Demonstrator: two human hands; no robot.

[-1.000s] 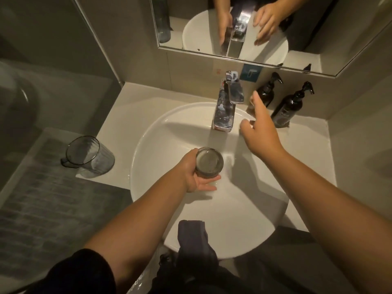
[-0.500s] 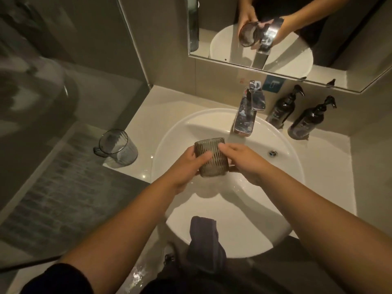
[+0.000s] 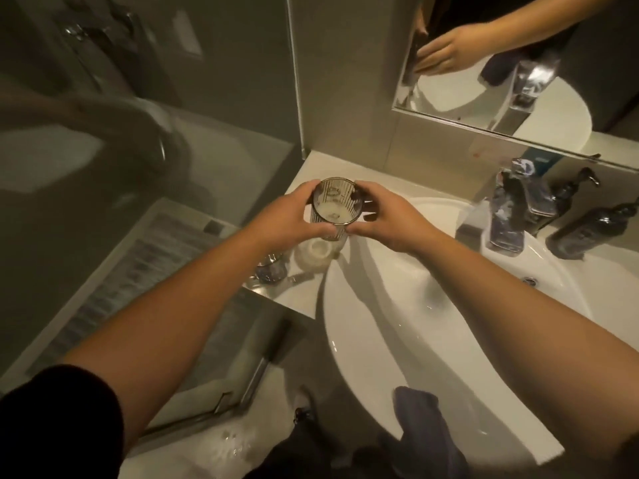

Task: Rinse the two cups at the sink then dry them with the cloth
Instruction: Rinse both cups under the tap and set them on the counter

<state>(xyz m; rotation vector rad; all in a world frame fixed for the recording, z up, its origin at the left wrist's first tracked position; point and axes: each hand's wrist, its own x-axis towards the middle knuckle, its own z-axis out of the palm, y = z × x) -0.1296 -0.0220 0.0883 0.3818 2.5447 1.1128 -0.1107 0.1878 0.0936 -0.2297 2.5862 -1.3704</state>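
My left hand (image 3: 288, 219) and right hand (image 3: 390, 221) both close on the ribbed glass cup (image 3: 334, 207), fingers curled round its far side and thumbs meeting at the near side, so the cup sits upright between my palms with its mouth facing up at me. I hold it above the pale countertop (image 3: 301, 295), just left of the basin's rim. Directly below my thumbs a pale round patch shows on the counter; I cannot tell whether it is a reflection or something lying there. Just below my left wrist stands the second glass cup (image 3: 271, 267), mostly hidden by my forearm and blurred. To the right of my right hand spreads the white round sink (image 3: 432, 305), and beyond that hand rises the chrome faucet (image 3: 508, 212), with two dark pump bottles (image 3: 587, 226) further right against the wall. Near my body, well below both hands, the dark grey cloth (image 3: 418, 409) hangs over the sink's front edge. Above my right hand the mirror (image 3: 466, 81) shows a hand's reflection. To the left of my left arm is a glass shower panel (image 3: 138, 202).
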